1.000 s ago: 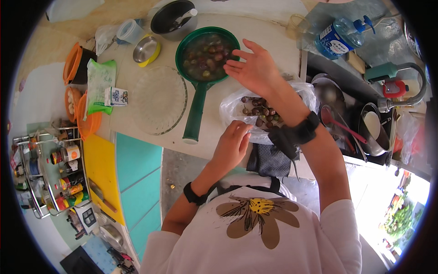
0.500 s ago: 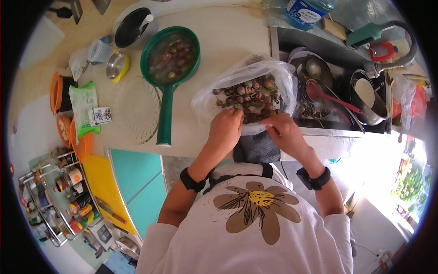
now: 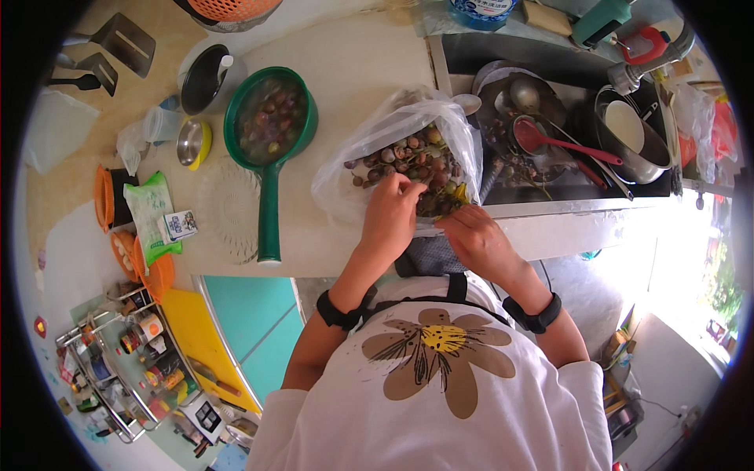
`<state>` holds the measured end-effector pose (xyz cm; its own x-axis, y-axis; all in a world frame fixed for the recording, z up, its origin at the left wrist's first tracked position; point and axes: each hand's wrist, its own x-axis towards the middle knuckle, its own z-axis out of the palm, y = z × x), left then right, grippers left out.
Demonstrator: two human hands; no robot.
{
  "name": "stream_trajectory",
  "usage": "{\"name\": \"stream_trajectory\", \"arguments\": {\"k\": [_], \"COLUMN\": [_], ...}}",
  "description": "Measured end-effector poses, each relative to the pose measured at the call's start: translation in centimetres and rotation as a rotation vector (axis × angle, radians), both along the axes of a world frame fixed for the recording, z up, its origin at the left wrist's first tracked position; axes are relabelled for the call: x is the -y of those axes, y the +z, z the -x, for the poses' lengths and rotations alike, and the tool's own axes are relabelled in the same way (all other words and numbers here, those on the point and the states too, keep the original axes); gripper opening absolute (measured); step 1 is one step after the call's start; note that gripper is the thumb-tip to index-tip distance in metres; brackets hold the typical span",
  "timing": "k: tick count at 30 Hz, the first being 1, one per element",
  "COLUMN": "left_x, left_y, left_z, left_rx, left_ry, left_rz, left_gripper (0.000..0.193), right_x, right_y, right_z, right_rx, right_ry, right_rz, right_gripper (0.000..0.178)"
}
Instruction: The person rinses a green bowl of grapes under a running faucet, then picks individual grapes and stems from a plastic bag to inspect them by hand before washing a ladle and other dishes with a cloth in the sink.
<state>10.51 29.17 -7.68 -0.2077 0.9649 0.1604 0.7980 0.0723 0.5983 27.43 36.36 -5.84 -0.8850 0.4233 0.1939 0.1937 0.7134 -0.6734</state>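
Note:
A clear plastic bag [image 3: 334, 187] lies wide open on the counter in front of me, with dark purple and greenish grapes [image 3: 404, 155] and bits of stem inside. My left hand [image 3: 390, 210] reaches over the bag's near side, its thumb and fingers pinched together among the grapes; whatever they grip is hidden. My right hand [image 3: 477, 239] is at the near right edge of the bag, fingertips pressed together. A yellow-green piece [image 3: 458, 193] sits just beyond those fingertips. To the left stands a green long-handled dipper [image 3: 269, 216] holding grapes in cloudy water.
At right, the sink [image 3: 550, 206] holds pans, a metal ladle [image 3: 525, 94] and a red ladle [image 3: 532, 135]. Left of the dipper are a ridged glass plate [image 3: 228, 208], a small metal bowl [image 3: 191, 143], a black pot [image 3: 203, 82] and a green-white packet [image 3: 149, 212].
My right hand has come closer to my left, and its fingers have drawn together. The yellow-green piece now shows beside its fingertips. The whole view has shifted slightly.

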Motion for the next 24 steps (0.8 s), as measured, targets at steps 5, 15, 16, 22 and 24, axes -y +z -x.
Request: {"name": "stream_trajectory", "arguments": {"k": [5,15,16,22,24], "left_x": [-0.8,-0.4,-0.2,0.0,-0.2], "left_y": [0.8,1.2,0.9,3.5,4.5], "left_z": [-1.3,1.9,2.4,2.2,1.8], "left_rx": [-0.123,0.236,0.351,0.893,0.944], "left_ry": [-0.013,0.173,0.147,0.237,0.260], "left_rz": [0.138,0.251,0.189,0.242,0.232], "left_gripper": [0.020,0.017,0.016,0.012,0.011], "right_x": [0.0,-0.2,-0.1,-0.1,0.0], "right_y": [0.3,0.0,-0.1,0.5,0.6], "right_z": [-0.2,0.1,0.2,1.4,2.0], "right_rx": [-0.014,-0.154,-0.204,-0.314,-0.277], "right_ry": [0.008,-0.211,-0.209,-0.275,-0.293], "right_rz": [0.068,0.275,0.268,0.343,0.401], "right_gripper": [0.023,0.016,0.016,0.013,0.013]}}
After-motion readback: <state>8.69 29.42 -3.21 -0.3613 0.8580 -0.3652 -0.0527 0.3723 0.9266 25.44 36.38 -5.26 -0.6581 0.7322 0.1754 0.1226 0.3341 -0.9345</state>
